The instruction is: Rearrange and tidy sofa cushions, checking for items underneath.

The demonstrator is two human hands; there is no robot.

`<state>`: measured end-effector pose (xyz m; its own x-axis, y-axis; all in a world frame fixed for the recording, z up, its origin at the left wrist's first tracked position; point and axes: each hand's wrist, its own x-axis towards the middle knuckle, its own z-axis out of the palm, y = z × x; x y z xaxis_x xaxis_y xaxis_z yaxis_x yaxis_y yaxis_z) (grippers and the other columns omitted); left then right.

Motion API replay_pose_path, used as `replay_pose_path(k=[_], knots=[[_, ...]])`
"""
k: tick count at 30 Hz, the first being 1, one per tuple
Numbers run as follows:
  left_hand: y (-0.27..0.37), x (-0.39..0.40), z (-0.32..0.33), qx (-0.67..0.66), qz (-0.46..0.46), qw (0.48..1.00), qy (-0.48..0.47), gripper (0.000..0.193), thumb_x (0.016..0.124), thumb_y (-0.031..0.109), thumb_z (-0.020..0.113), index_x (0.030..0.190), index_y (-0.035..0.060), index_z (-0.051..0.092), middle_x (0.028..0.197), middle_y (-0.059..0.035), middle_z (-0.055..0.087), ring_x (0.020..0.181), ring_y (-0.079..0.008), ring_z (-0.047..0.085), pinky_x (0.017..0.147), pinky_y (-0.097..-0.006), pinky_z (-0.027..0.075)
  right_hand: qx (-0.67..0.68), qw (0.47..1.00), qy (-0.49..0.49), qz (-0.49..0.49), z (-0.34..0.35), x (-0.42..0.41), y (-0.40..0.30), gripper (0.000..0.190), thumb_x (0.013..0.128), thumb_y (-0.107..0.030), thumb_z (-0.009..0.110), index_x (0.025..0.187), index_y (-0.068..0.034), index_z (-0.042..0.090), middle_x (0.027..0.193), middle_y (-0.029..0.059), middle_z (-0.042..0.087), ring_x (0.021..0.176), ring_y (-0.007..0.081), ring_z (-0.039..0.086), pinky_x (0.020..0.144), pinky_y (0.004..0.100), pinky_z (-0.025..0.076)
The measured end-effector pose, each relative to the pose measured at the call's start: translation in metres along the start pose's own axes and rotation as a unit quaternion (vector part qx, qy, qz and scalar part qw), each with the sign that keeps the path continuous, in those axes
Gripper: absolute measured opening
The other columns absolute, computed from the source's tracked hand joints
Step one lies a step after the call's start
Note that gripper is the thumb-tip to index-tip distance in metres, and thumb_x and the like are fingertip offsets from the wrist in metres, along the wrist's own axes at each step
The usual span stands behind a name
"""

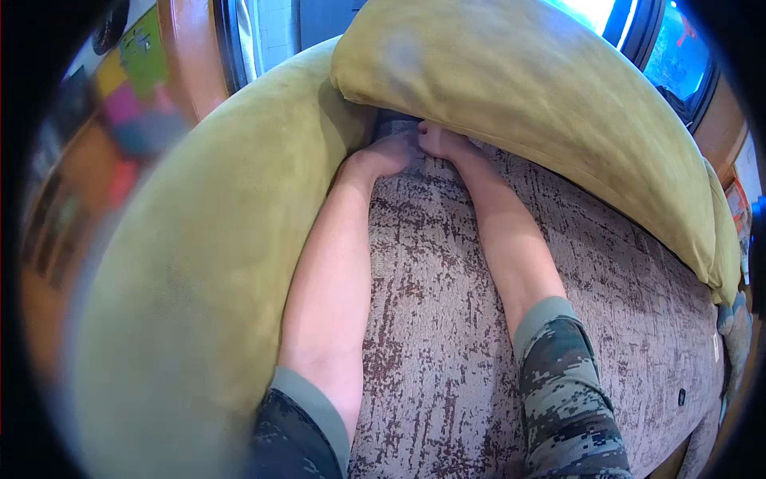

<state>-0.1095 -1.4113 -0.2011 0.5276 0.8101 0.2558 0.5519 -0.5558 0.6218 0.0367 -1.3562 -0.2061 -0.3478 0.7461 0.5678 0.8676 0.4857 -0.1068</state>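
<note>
A grey-and-brown patterned sofa cover [428, 269] lies over the seat in front of me. Both of my arms reach to its far corner, where two yellow-green cushions meet. My left hand [388, 155] rests on the cloth against the left cushion [239, 197]; its fingers are blurred and partly hidden. Just to its right, my right hand [443, 142] is curled into a fist on the cover, right under the lower edge of the back cushion [514, 84]. Between the hands the cloth looks bunched. Dark material shows in the gap behind them.
A small black object [681, 396] lies on the cover at the right. Beyond the seat's right end hangs a grey-blue plush-like item [735, 326]. Windows [676, 54] stand behind the back cushion. Blurred colourful mats or boxes [140, 114] are on the left.
</note>
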Motion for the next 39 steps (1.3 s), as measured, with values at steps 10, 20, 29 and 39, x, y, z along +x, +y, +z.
replay_pose_path(k=[10, 20, 29, 39], knots=[[-0.028, 0.017, 0.007, 0.045, -0.07, 0.995, -0.06, 0.053, 0.079, 0.004, 0.036, 0.132, 0.0077, 0.034, 0.137, -0.0131, 0.033, 0.128, -0.025, 0.029, 0.106, -0.0306, 0.022, 0.126, 0.99, -0.031, -0.048, -0.011, -0.011, 0.022, 0.027, 0.08, -0.031, 0.057, 0.087, -0.005, 0.062, 0.084, 0.0106, 0.063, 0.083, 0.0237, 0.058, 0.081, 0.0368, 0.043], [-0.022, 0.01, 0.007, 0.034, -0.017, 0.999, -0.005, 0.046, 0.08, 0.004, 0.039, 0.125, 0.0067, 0.043, 0.128, -0.014, 0.045, 0.119, -0.0246, 0.042, 0.1, -0.0314, 0.03, -0.056, 0.997, -0.045, 0.034, -0.002, -0.002, -0.016, 0.027, 0.077, -0.019, 0.052, 0.097, -0.004, 0.061, 0.11, 0.0187, 0.055, 0.103, 0.0317, 0.052, 0.091, 0.04, 0.038], [-0.035, 0.021, 0.013, -0.043, 0.003, 0.999, -0.017, 0.043, 0.081, 0.005, 0.041, 0.123, 0.005, 0.044, 0.129, -0.0145, 0.044, 0.12, -0.0219, 0.04, 0.101, -0.0315, 0.028, -0.005, 0.976, 0.061, 0.208, 0.002, 0.002, -0.031, 0.039, 0.076, -0.022, 0.053, 0.11, -0.003, 0.058, 0.125, 0.0173, 0.046, 0.116, 0.0281, 0.044, 0.098, 0.036, 0.034], [-0.033, 0.024, 0.013, 0.059, -0.063, 0.995, -0.051, 0.057, 0.075, 0.0, 0.037, 0.131, 0.0106, 0.037, 0.137, -0.0135, 0.032, 0.129, -0.0243, 0.027, 0.107, -0.0311, 0.02, 0.103, 0.994, -0.001, -0.037, 0.0, -0.005, 0.032, 0.024, 0.074, -0.025, 0.065, 0.086, -0.004, 0.063, 0.083, 0.0109, 0.064, 0.082, 0.0231, 0.058, 0.081, 0.0352, 0.043]])
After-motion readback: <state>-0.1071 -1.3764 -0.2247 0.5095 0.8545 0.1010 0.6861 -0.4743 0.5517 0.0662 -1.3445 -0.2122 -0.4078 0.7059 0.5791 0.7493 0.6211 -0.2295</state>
